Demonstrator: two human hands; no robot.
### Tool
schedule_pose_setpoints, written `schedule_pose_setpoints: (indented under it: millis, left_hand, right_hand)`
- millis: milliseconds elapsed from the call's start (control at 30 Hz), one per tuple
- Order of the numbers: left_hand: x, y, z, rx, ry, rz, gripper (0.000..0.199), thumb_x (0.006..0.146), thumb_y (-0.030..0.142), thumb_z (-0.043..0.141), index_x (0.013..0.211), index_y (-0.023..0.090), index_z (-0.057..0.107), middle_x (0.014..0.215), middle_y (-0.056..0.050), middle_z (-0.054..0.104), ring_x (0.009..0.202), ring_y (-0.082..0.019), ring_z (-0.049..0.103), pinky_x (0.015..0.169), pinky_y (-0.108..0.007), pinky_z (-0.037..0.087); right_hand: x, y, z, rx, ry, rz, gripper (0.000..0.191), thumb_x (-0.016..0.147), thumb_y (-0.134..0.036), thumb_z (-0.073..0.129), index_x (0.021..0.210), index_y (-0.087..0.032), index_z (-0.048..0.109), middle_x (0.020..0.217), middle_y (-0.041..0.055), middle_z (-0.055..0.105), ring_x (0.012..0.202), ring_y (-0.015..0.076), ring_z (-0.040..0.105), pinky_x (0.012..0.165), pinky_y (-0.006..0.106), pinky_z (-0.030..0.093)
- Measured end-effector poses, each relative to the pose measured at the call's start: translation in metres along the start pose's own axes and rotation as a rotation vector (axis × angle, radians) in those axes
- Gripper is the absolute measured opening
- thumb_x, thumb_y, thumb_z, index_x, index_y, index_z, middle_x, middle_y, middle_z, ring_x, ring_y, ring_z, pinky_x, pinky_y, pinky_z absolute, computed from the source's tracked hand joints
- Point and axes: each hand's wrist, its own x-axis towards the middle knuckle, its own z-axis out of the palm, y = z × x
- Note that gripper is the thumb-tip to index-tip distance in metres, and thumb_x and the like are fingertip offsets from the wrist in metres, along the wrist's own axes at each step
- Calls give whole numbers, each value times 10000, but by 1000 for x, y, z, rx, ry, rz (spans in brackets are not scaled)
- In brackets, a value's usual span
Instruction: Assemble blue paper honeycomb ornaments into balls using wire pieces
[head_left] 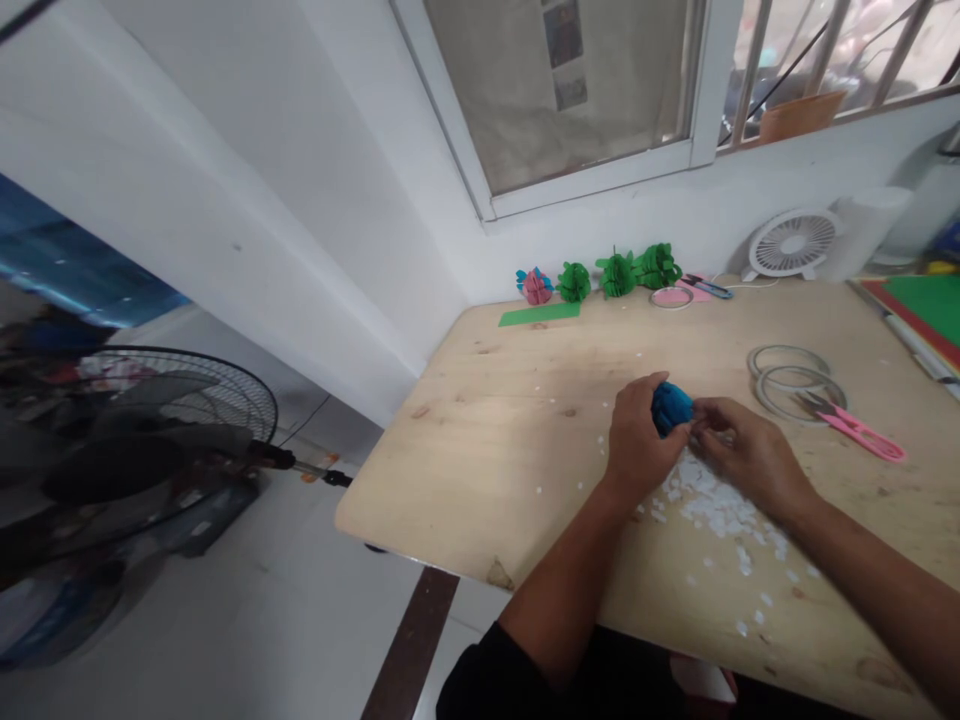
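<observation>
A rounded blue paper piece with folded ridges (673,407) is held above the wooden table. My left hand (637,430) wraps round it from the left, thumb in front and fingers behind. At its right edge, my right hand (739,445) has thumb and fingertips pinched together against it; whether something small sits in that pinch cannot be made out. Small white paper scraps (720,505) lie scattered on the table beneath and in front of both hands.
Pink thread snips (862,432) and wire rings (799,385) lie to the right. Along the wall stand green paper figures (619,273), a pink and blue one (535,286), and a small white fan (793,243). A green strip (540,315) lies before them.
</observation>
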Motion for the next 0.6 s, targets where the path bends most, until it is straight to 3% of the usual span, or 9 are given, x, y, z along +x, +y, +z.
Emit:
schedule_pose_setpoints:
  millis: [600]
  left_hand:
    - [-1,-1,1,-18,-33,-17,605,768,138,727,1324,225,505,1341,-117,603,1269,-291,552,1096,-503,450]
  right_hand:
    - [0,-1,2,-77,11,-17,177,824,-365,548,855,-231,660,750,39,731,676,211,701,615,312,502]
